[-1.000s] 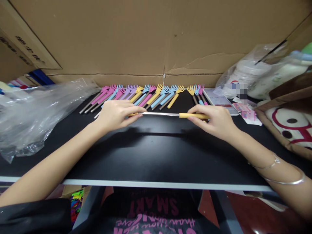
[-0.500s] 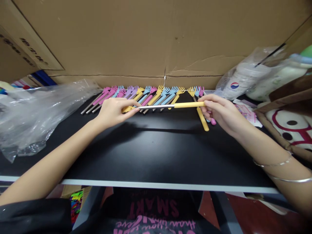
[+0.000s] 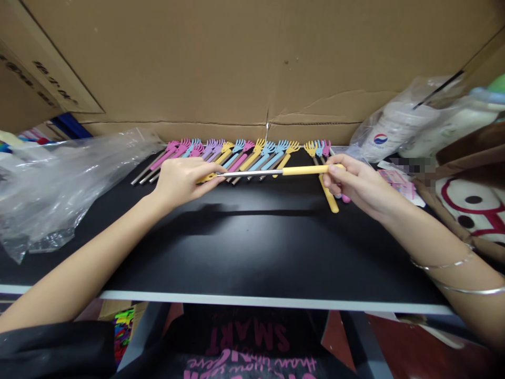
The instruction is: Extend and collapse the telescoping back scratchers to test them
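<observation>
A yellow telescopic back scratcher [image 3: 303,170] is held level above the black tabletop, its metal rod drawn out. My left hand [image 3: 185,179] pinches the yellow claw end, which the fingers partly hide. At the other end, my right hand [image 3: 353,181] grips the yellow handle between thumb and fingers. Behind them lies a row of back scratchers [image 3: 258,152] in pink, blue, purple and yellow, claws toward the cardboard. Under my right hand is a smaller group with a yellow back scratcher [image 3: 328,195], beside blue and pink ones partly covered by the hand.
Clear plastic bags [image 3: 67,184] lie on the left of the black table [image 3: 244,258]. A cardboard wall [image 3: 236,68] closes off the back. At right stand a bagged cup [image 3: 394,131], pink printed paper [image 3: 398,181] and a plush item [image 3: 469,202]. Below, a box holds colourful pieces [image 3: 124,331].
My right hand's hold has shifted slightly along the handle, so a little of the yellow end now shows past the fingers. My left hand has moved slightly left.
</observation>
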Demonstrator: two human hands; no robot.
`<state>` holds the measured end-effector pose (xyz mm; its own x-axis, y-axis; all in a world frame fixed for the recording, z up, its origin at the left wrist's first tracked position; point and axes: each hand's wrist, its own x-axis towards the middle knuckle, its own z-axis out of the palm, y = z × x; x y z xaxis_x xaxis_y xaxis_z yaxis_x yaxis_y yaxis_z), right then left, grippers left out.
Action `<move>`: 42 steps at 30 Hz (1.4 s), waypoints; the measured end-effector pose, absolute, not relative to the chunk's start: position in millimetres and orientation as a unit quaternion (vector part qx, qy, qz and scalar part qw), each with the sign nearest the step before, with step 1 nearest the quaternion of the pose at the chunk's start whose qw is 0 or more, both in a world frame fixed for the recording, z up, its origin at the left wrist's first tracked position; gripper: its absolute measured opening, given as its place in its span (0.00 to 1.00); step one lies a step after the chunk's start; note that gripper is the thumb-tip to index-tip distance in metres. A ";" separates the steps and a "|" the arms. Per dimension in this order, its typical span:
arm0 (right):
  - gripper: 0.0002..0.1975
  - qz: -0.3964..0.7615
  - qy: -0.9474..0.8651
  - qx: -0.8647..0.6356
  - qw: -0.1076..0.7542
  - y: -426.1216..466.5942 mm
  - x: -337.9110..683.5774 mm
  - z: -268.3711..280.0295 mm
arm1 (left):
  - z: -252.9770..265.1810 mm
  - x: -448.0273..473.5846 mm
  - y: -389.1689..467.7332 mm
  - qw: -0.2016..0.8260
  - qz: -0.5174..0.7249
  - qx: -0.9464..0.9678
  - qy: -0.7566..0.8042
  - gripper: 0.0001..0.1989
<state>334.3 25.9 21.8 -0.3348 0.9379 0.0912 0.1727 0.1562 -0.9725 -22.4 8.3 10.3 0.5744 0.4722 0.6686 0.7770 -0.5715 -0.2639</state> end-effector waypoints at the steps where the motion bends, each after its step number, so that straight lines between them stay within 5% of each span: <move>1: 0.13 0.489 -0.658 -0.423 0.385 26.9 335.6 21.1 | 10.5 -22.9 8.4 0.285 -0.275 -0.843 -0.364 0.13; 10: 0.19 0.448 -0.727 -0.430 0.293 33.0 339.3 15.6 | 12.6 -22.8 7.7 0.346 -0.271 -0.844 -0.308 0.08; 42: 0.24 0.265 -0.787 -0.444 0.336 15.7 327.7 19.8 | 10.7 -17.1 2.3 0.277 -0.252 -0.849 -0.374 0.14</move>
